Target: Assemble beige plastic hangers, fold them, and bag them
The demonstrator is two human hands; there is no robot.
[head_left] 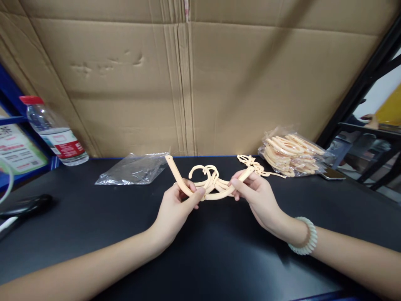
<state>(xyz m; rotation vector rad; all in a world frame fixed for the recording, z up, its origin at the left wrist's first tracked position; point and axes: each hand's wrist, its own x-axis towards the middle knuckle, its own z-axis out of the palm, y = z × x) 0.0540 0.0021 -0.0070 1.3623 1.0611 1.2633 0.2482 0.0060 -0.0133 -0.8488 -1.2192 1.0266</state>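
Observation:
Both my hands grip a cream plastic hanger (210, 184) with hooks, held just above the black table (200, 251). My left hand (175, 209) pinches its left arm with thumb and fingers closed. My right hand (258, 198) pinches the right arm the same way; a pale bead bracelet sits on that wrist. Another cream hanger piece (255, 164) lies on the table just behind my right hand.
An empty clear plastic bag (134, 169) lies behind my left hand. A bag of stacked cream hangers (291, 154) sits at the back right beside a phone (332, 173). A water bottle (53, 131) stands far left. A cardboard wall (200, 75) closes the back.

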